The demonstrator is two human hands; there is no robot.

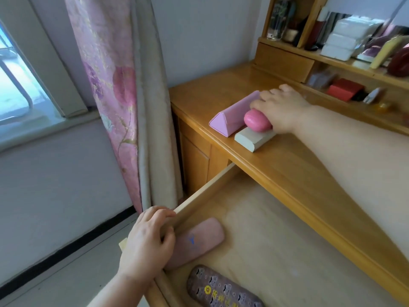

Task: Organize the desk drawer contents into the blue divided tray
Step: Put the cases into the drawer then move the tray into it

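On the wooden desk top (287, 165) my right hand (282, 107) grips a rounded pink case (256, 121), which sits on a cream flat box (252, 138). A pink triangular case (232, 116) lies just left of them, under my fingertips. The desk drawer (265, 240) is pulled out below. My left hand (146, 242) holds the drawer's left wall, thumb inside. A pale pink flat case (199, 238) lies in the drawer beside that hand, and a brown patterned case (221, 289) lies nearer me. No blue tray is in view.
A floral pink curtain (115, 96) hangs left of the desk by the window (15, 85). Shelves (332, 60) at the back right hold white packs (345, 38), a red box (344, 89) and small items. The floor (55, 218) lies left of the drawer.
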